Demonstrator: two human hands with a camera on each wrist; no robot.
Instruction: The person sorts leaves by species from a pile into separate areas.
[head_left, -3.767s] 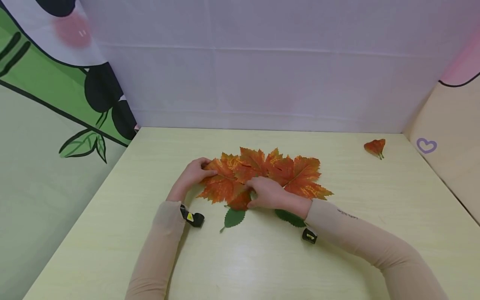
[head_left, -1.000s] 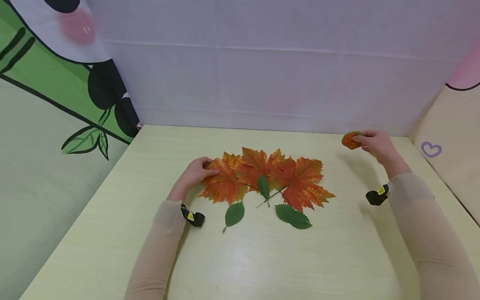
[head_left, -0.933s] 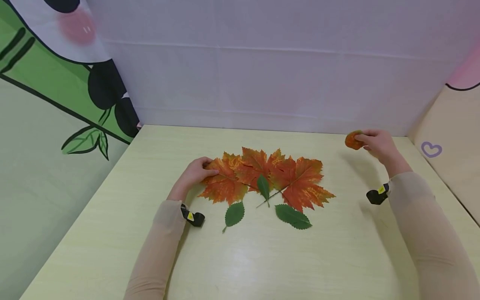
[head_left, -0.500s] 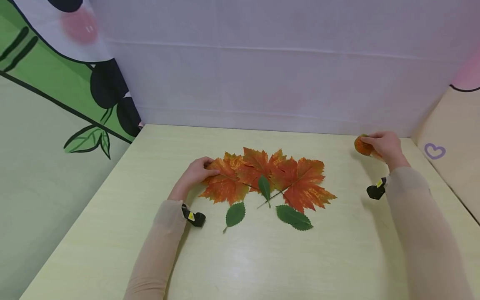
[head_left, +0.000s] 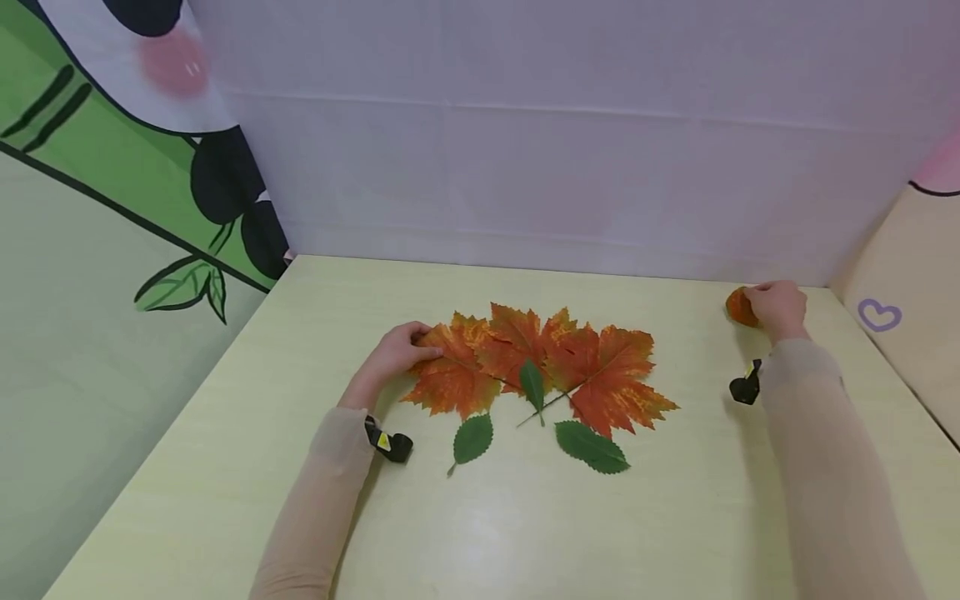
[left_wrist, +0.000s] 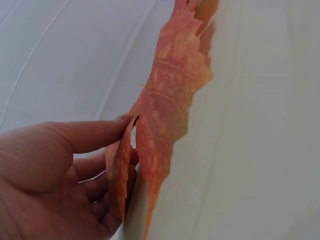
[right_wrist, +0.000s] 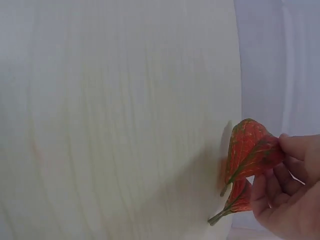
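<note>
My left hand pinches the left edge of an orange maple leaf; the left wrist view shows the thumb on one side of it and fingers behind. Two more orange maple leaves overlap it in a row on the table. At the back right, my right hand holds a small red-orange leaf with green veins between thumb and fingers. Just beside it, partly hidden by the hand, is a second small red leaf with its stem on the table.
One small green leaf lies over the maple leaves' stems. Two other green leaves lie in front of the row. A pale cloth backdrop rises behind the table, with printed panels at both sides.
Earlier my right hand was at the maple leaves; it has carried a small red-orange leaf to the back right and lowered it towards the table. My left hand has stayed at its maple leaf.
</note>
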